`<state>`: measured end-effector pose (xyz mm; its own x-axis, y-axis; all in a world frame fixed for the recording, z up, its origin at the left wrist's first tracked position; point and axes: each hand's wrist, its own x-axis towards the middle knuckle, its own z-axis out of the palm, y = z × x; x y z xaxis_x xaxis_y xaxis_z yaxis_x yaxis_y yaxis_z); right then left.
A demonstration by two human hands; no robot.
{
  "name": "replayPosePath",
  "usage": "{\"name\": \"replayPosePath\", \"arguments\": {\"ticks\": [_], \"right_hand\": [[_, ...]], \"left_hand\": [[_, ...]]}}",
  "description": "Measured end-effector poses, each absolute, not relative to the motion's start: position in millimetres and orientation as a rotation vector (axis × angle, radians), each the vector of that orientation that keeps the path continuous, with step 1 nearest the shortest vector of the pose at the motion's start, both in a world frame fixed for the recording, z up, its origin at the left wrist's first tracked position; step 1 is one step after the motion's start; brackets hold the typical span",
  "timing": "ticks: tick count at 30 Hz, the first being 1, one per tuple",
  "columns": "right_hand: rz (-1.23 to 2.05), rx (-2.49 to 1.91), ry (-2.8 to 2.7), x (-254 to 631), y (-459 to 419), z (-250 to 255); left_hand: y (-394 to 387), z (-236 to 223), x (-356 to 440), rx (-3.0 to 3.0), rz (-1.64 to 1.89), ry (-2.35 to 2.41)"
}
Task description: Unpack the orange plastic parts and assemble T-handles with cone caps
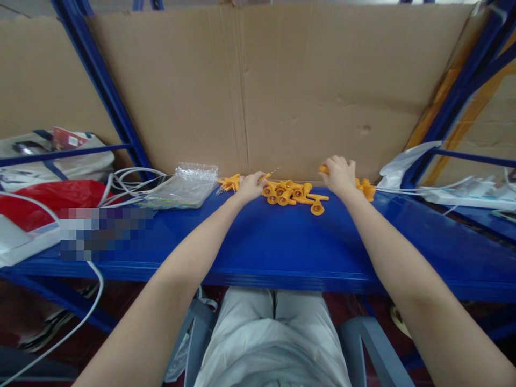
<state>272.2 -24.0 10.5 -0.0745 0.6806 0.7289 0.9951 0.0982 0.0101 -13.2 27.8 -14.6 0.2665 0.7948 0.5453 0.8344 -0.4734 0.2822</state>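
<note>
At the blue table (282, 242), spiral-tipped piece (265, 176) pinched in left hand (250, 186) and orange piece (324, 169) clasped in right hand (339, 173), orange cups (283, 199) between, angle the spiral (276, 170) clear of skin.

txt/nos: none legible | white lbl (73, 141) on red item (60, 137): unreadable
</note>
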Motion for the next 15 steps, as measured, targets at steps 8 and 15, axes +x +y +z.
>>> {"name": "replayPosePath", "arguments": {"ticks": [8, 15], "right_hand": [[-0.423, -1.933, -1.046, 333.8, -28.5, 0.0], [-0.057, -2.203, -0.897, 354.1, -43.7, -4.4]], "left_hand": [[32.6, -18.0, -38.7, -2.160, -1.050, -1.578], [26.6, -12.5, -42.6, -2.129, -1.014, -1.745]]}}
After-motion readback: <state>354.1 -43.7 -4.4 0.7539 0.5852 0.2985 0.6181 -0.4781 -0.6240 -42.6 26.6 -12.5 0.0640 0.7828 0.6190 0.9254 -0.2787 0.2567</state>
